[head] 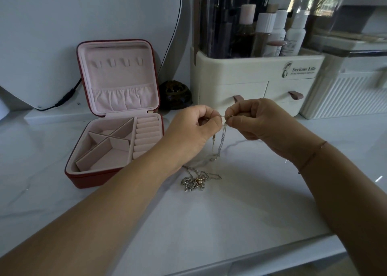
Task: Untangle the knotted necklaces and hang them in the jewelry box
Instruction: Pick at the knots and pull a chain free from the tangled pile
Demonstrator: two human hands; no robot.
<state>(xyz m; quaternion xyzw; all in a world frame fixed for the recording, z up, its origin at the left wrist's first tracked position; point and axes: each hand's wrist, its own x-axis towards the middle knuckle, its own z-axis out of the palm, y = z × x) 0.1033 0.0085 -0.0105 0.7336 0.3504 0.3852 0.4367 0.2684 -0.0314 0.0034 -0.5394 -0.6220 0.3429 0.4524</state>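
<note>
White marble-patterned countertop (240,208) forms the work surface, with a pale wall behind it. Against the wall at the left stands a rounded mirror (83,13), and a black cable (65,99) runs to its lower edge. At the left of the countertop sits the jewelry box (88,180), red outside and pink inside, with its lid (119,99) open and upright. The lid carries a row of small hooks (117,63) above a gathered pocket, and nothing hangs on them. The base holds divided compartments and a column of ring rolls. My left hand (194,133) and my right hand (255,122) are raised above the countertop, close together, to the right of the box. Each hand pinches the same thin chain (222,141) between thumb and fingertips, with the remaining fingers curled. From the pinch point the chain hangs down in several strands to the surface. It ends in a knotted cluster of necklaces (193,182), silver with a small gold-toned piece, lying just below my left wrist. How many chains are in the cluster cannot be determined. A thin bracelet (312,156) circles my right wrist. Behind my hands stands a cream cosmetic organizer (240,70) with two drawers, loaded with bottles (266,32). A dark round ornament (174,94) sits between the organizer and the box.
</note>
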